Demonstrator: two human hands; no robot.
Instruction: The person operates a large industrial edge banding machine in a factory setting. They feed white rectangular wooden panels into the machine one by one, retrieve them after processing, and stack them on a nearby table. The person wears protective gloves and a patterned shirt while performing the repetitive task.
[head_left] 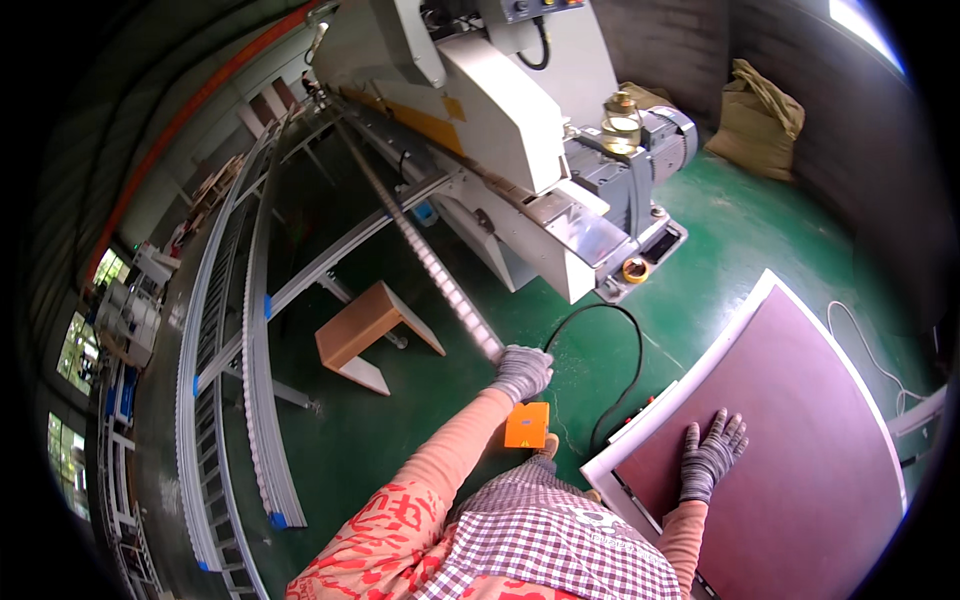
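My left hand (522,374), in a grey knit glove, is closed at the near end of a long narrow rail (446,280) with a row of pale rollers. The rail runs away from me alongside the large white machine (505,115). My right hand (712,456), in a striped grey glove, lies flat with fingers spread on a brownish-red panel (790,440) with a white edge. An orange square piece (527,425) is below my left hand, near my shoe.
Left of the rail stands a brown board stool (362,332) on the green floor (500,300). Long roller conveyor frames (262,400) run along the left. A black cable (640,345) curves across the floor. A motor (668,140), yellow tape roll (635,270) and sack (757,120) are at the right.
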